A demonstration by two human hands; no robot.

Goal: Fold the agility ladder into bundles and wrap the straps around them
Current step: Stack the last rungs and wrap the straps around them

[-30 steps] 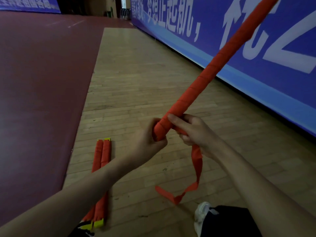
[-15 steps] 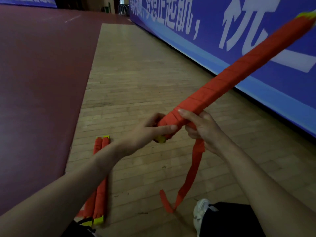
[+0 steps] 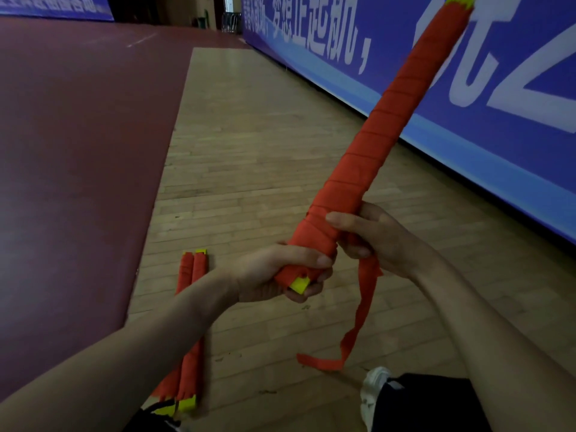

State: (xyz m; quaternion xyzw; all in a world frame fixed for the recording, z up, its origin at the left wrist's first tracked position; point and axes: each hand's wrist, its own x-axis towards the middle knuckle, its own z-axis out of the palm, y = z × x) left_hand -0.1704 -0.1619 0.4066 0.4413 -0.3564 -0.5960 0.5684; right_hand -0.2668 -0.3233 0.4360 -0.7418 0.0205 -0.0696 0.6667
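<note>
A long ladder bundle [image 3: 371, 151], yellow rungs wound in orange strap, slants from the lower middle up to the top right. My left hand [image 3: 280, 272] grips its lower end, where a yellow rung tip shows. My right hand [image 3: 371, 238] holds the bundle just above, thumb across the wraps, fingers pinching the loose orange strap [image 3: 358, 319]. That strap hangs down and its end curls near the floor. Two wrapped bundles [image 3: 190, 325] lie side by side on the wooden floor at the lower left, partly hidden by my left forearm.
A blue banner wall [image 3: 467, 88] with white characters runs along the right. Dark red flooring [image 3: 78, 182] borders the wooden strip [image 3: 249, 151] on the left. My white shoe [image 3: 374, 391] and dark-clothed leg sit at the bottom middle.
The bundle has swung from steep to flatter and back to steeper, its yellow top now in view. My left hand has closed round the lower end. The strap tail hangs longer.
</note>
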